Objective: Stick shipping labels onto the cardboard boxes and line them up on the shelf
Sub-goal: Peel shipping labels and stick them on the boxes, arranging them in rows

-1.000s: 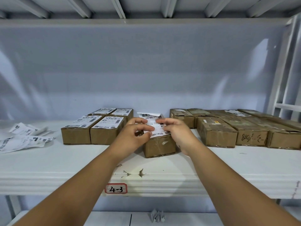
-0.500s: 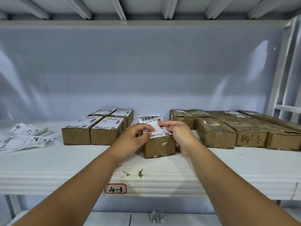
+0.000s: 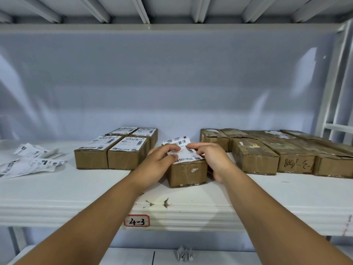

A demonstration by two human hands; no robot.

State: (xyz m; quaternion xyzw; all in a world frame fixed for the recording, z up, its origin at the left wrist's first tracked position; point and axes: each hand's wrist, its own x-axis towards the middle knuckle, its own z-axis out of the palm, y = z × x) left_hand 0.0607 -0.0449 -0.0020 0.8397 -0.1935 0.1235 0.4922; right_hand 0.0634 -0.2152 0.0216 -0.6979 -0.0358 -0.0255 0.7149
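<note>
- Brown cardboard box (image 3: 188, 174) w/ taped front sits near the front of the white metal shelf (image 3: 76, 188), between both hands. It's the ref. point for everything below.
- White printed shipping label (image 3: 183, 150) lies on top of the box. Near end looks flat on the lid; far end curls up off it, so prob. not fully stuck.
- Left hand (image 3: 160, 159), at box's left: fingers curled over the label, thumb at its left edge, pinching it.
- Right hand (image 3: 212, 157), at box's right: bent fingertips pinch the label's right edge; palm hangs beside the box's right side.
- Left of box: four labelled cardboard boxes (image 3: 112, 155) in a tight block, touching each other. Further left: loose white label sheets (image 3: 28, 163).
- Right of box: bare brown cardboard boxes (image 3: 256, 159) in rows, no fresh labels.
- Below box, on the shelf lip: red-bordered tag "4-3" (image 3: 136, 220).
- Risks, as I judge them:
  - Lifted far end pressed down unevenly → crease or bubble across the barcode.
  - Hands pulling at diff. angles → label lands skewed or overhangs the lid edge.
  - Pressing hard on one side → box slides or turns, since nothing braces it.
  - Adhesive catches a fingertip → label peels back up.
</note>
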